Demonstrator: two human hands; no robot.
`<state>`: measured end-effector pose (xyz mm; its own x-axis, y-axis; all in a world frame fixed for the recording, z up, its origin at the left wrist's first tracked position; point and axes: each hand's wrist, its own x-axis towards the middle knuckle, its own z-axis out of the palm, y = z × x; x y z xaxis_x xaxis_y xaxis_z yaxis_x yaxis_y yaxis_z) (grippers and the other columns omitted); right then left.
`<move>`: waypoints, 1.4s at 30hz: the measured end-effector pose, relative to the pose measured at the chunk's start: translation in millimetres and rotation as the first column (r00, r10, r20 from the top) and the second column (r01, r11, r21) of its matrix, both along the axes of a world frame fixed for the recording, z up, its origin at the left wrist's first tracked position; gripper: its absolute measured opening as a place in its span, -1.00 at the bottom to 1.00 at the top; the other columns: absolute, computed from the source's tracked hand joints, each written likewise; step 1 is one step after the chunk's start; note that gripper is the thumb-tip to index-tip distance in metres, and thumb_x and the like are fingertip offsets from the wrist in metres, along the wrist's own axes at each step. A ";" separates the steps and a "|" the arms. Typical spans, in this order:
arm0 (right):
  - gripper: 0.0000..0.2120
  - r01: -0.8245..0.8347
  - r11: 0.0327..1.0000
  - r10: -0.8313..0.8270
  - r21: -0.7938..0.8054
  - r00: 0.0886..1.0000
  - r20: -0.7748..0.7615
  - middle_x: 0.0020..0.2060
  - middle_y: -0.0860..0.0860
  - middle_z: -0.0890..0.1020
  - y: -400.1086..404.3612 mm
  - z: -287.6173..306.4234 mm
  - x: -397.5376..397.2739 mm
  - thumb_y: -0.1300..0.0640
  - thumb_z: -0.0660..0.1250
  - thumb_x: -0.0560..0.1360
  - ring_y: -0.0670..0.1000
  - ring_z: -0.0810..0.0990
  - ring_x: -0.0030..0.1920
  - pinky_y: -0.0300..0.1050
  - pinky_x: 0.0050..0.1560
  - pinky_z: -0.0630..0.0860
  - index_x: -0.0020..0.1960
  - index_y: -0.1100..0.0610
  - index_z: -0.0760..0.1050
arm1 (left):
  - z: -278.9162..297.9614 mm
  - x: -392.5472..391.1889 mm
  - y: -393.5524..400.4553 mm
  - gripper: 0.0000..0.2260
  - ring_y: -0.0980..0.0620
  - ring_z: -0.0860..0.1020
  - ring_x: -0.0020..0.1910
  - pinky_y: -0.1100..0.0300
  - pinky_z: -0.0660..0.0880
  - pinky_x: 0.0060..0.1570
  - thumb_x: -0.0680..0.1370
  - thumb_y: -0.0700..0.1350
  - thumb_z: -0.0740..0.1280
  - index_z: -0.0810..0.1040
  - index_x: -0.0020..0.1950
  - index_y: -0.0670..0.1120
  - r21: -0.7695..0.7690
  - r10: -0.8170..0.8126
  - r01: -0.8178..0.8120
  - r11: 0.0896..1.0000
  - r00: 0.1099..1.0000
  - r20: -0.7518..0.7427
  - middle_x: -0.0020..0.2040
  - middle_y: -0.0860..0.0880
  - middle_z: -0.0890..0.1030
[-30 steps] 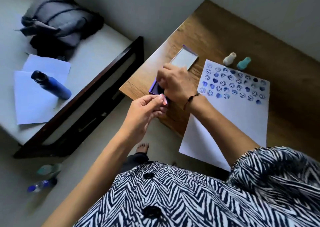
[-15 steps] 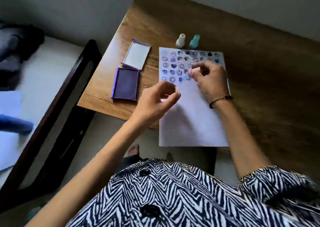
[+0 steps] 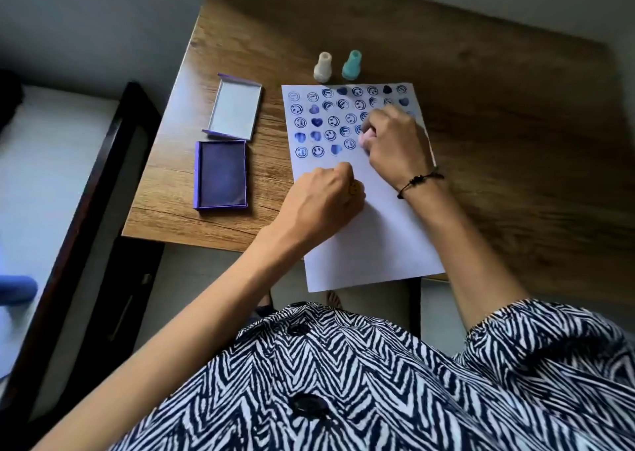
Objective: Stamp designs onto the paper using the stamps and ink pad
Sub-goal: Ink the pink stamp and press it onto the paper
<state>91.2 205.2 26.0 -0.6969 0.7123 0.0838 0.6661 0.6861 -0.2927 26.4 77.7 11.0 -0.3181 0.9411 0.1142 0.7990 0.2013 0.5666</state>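
A white paper (image 3: 371,237) lies on the wooden table (image 3: 515,141), its upper part filled with rows of blue smiley and heart prints. My right hand (image 3: 395,141) is closed on a pink stamp (image 3: 365,140) pressed down on the paper at the end of the lowest rows. My left hand (image 3: 323,199) rests on the paper below the prints, closed on a small yellow stamp (image 3: 355,188). The open purple ink pad (image 3: 220,175) sits left of the paper, with its lid (image 3: 235,107) above it.
A white stamp (image 3: 323,67) and a teal stamp (image 3: 352,65) stand upright just beyond the paper's top edge. A dark bed frame (image 3: 103,182) and mattress lie to the left of the table. The table's near edge cuts under the paper.
My right hand went from the ink pad to the paper and now presses the pink stamp there. My left hand came down onto the paper. The view swung right.
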 end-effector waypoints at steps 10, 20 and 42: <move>-0.82 -0.041 0.990 0.022 0.136 0.991 0.134 0.04 0.21 0.56 -2.8 -3.6 -7.5 0.37 0.21 0.45 0.25 0.55 0.05 0.09 -0.04 0.50 0.01 0.22 0.48 | -2.2 -1.8 -2.0 -0.80 -0.34 0.43 -0.29 0.11 0.11 -0.37 0.50 -0.06 0.17 0.37 -0.17 -0.20 0.036 -0.009 0.008 0.999 0.999 0.030 -0.26 -0.24 0.58; -0.85 -0.029 0.993 0.017 0.112 0.994 0.108 0.06 0.20 0.53 -4.7 -4.9 -7.0 0.33 0.21 0.48 0.26 0.57 -0.03 -0.07 -0.24 0.31 0.02 0.20 0.46 | 2.4 -0.6 -0.1 -0.83 -0.30 0.37 -0.32 0.09 0.08 -0.36 0.52 -0.06 0.15 0.25 -0.20 -0.12 0.022 -0.019 0.019 1.000 1.000 0.019 -0.22 -0.26 0.56; -0.94 0.178 0.893 -0.383 -0.413 0.783 -0.491 -0.25 0.08 0.60 -42.0 13.0 49.9 0.31 0.37 0.42 0.16 0.63 -0.31 -0.12 -0.33 0.62 -0.16 0.18 0.55 | 12.5 -10.9 -4.4 -0.82 -0.10 0.61 -0.07 0.08 0.51 -0.02 0.49 -0.10 0.28 0.51 -0.01 -0.19 0.073 0.011 -0.039 0.997 0.938 0.346 -0.09 -0.10 0.66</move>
<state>141.1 163.2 38.9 -0.3689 0.9227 0.1121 0.4685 0.2887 -0.8349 15.5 73.2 23.5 -0.3746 0.9249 0.0655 0.5464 0.1631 0.8215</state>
